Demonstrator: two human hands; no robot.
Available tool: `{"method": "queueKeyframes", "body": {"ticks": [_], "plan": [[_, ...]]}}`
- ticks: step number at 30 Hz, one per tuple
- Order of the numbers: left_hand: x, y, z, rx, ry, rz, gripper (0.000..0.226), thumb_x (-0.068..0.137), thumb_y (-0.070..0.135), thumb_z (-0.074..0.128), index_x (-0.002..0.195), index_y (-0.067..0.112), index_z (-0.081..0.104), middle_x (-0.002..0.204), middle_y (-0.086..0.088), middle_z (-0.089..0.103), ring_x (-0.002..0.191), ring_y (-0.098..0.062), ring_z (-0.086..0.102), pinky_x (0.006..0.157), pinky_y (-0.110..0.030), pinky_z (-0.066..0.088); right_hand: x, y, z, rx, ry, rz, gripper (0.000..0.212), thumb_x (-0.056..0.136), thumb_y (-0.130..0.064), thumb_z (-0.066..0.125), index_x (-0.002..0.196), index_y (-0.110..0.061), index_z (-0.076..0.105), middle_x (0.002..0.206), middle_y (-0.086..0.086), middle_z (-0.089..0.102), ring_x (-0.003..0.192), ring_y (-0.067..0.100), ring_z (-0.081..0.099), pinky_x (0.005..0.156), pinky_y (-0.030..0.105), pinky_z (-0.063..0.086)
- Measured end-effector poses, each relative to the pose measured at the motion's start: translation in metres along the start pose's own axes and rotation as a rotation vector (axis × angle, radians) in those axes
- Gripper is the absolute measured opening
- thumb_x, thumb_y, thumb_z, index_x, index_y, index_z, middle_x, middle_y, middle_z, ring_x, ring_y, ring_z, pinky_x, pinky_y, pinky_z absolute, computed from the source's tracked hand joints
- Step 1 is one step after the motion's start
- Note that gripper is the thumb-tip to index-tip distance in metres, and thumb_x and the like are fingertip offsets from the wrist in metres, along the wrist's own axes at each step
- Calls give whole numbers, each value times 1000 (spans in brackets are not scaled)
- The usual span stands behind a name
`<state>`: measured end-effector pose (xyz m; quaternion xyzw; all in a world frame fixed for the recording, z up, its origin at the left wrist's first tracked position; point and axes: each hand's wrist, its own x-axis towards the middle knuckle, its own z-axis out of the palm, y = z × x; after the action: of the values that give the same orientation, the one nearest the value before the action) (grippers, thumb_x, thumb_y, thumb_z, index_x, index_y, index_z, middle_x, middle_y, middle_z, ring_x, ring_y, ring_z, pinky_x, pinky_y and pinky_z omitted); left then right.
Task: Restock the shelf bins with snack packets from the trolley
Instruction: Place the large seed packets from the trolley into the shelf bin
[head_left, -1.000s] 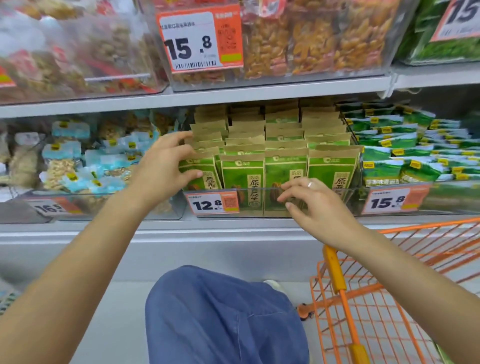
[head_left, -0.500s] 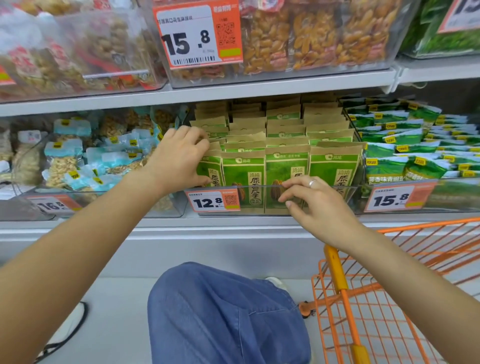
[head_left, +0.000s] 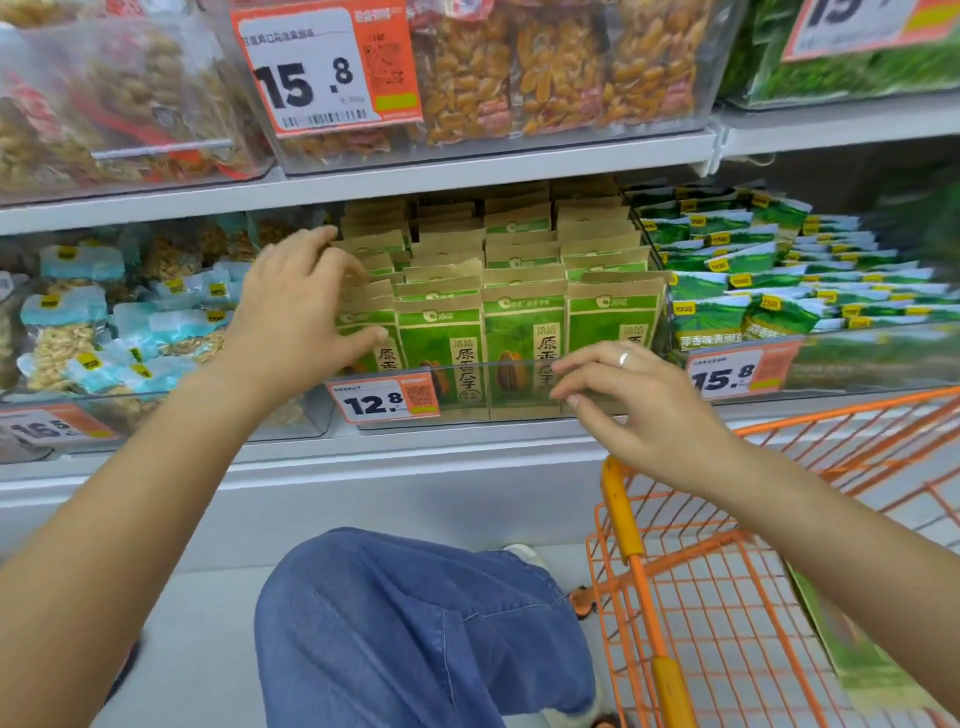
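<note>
A clear shelf bin (head_left: 524, 413) holds several rows of green and brown snack packets (head_left: 524, 332), standing upright. My left hand (head_left: 296, 317) lies over the leftmost row, fingers spread on the packet tops and thumb against the front packet (head_left: 371, 332). My right hand (head_left: 639, 405) hovers at the bin's front wall, fingers loosely bent, a ring on one finger, holding nothing. The orange wire trolley (head_left: 644, 597) stands at the lower right. A green packet (head_left: 852, 649) lies in it, blurred.
Neighbouring bins hold pale blue nut packs (head_left: 104, 332) on the left and green-and-white packets (head_left: 769, 280) on the right. The upper shelf (head_left: 467, 171) carries bins of dried fruit. Orange price tags hang on the bin fronts. My denim-clad knee (head_left: 415, 623) is below.
My left hand has opened from a grip on the left packets to spread fingers over their tops. My right hand has drawn slightly back from the bin front.
</note>
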<state>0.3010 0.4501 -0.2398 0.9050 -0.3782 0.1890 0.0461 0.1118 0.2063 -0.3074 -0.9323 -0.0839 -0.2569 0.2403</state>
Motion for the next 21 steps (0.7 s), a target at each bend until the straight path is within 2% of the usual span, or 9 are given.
{"method": "queueKeyframes", "body": {"ticks": [3, 5, 7, 10, 13, 15, 17, 19, 21], "plan": [[-18, 49, -16, -249, 280, 55, 28, 89, 27, 61, 109, 7, 61, 122, -14, 59, 118, -31, 50, 100, -40, 33, -37, 10, -38, -23, 74, -47, 22, 90, -17, 52, 91, -9, 72, 78, 0, 68, 69, 5, 56, 64, 17, 44], [-29, 100, -13, -428, 221, 213, 23, 90, 25, 55, 103, 9, 64, 113, -8, 64, 110, -24, 53, 96, -33, 34, -68, 27, -59, -77, 20, 6, 21, 89, -16, 52, 90, -9, 72, 64, -2, 64, 58, 7, 52, 54, 16, 40], [-36, 150, 7, -559, 42, 353, 29, 92, 36, 50, 105, 14, 65, 115, -1, 63, 112, -19, 53, 97, -29, 33, -100, 51, -73, -215, -144, 75, 23, 89, -21, 50, 92, -13, 72, 59, -5, 62, 53, 6, 54, 51, 20, 41], [-37, 214, 44, -626, -217, 432, 49, 90, 53, 39, 121, 21, 59, 129, 2, 55, 121, -19, 48, 102, -33, 36, -138, 89, -82, -494, -667, 365, 26, 96, -32, 45, 113, -23, 63, 89, -4, 71, 79, 17, 67, 64, 29, 51], [-31, 244, 65, -613, -312, 398, 50, 91, 55, 44, 135, 31, 44, 138, 8, 47, 126, -19, 45, 101, -36, 39, -165, 122, -79, -530, -1079, 823, 48, 97, -44, 46, 137, -17, 45, 127, 7, 58, 114, 25, 55, 88, 34, 47], [-29, 247, 71, -582, -302, 386, 50, 93, 50, 48, 139, 38, 35, 140, 13, 46, 126, -16, 47, 93, -32, 40, -175, 138, -70, -426, -1134, 994, 51, 97, -45, 47, 133, -9, 45, 127, 14, 55, 110, 27, 55, 88, 34, 45], [-29, 248, 71, -562, -302, 380, 51, 93, 49, 48, 140, 42, 31, 140, 18, 47, 124, -13, 50, 86, -31, 41, -180, 147, -60, -344, -1131, 1103, 43, 96, -43, 49, 118, -7, 53, 110, 12, 61, 86, 21, 59, 73, 32, 50], [-30, 249, 70, -560, -302, 375, 51, 93, 48, 49, 140, 43, 29, 139, 22, 47, 121, -10, 52, 80, -29, 39, -179, 151, -51, -307, -1149, 1195, 42, 96, -40, 48, 119, -4, 53, 97, 6, 56, 78, 17, 55, 62, 26, 50], [-31, 249, 70, -560, -297, 369, 51, 93, 47, 49, 140, 43, 29, 138, 21, 48, 119, -9, 53, 74, -26, 34, -179, 151, -42, -365, -1186, 1203, 40, 97, -40, 48, 119, -6, 51, 90, 2, 52, 76, 14, 52, 66, 27, 48]]}}
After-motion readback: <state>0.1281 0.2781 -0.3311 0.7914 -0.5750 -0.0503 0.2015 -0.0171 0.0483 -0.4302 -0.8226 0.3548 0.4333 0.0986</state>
